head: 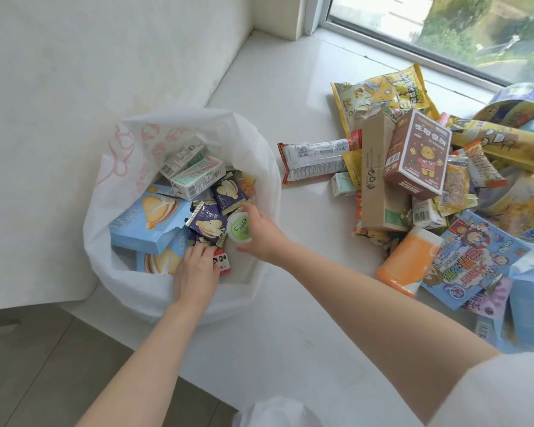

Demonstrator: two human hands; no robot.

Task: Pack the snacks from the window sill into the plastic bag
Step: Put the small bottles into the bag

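The small green-lidded tub (239, 227) is pinched by the right hand (261, 235) directly over the plastic bag (117, 167), while packets inside are pressed by the left hand (195, 272) with loosely curled fingers.

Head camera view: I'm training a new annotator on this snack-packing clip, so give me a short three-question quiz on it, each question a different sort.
1. True or false: the right hand holds a small round tub with a green lid over the plastic bag.
2. Multiple choice: where is the orange bottle? A) inside the bag B) lying on the window sill C) in the left hand
3. Fill in: the opened light blue box with a sandwich biscuit picture lies inside the ____.

Key: 1 true; 2 B; 3 plastic bag
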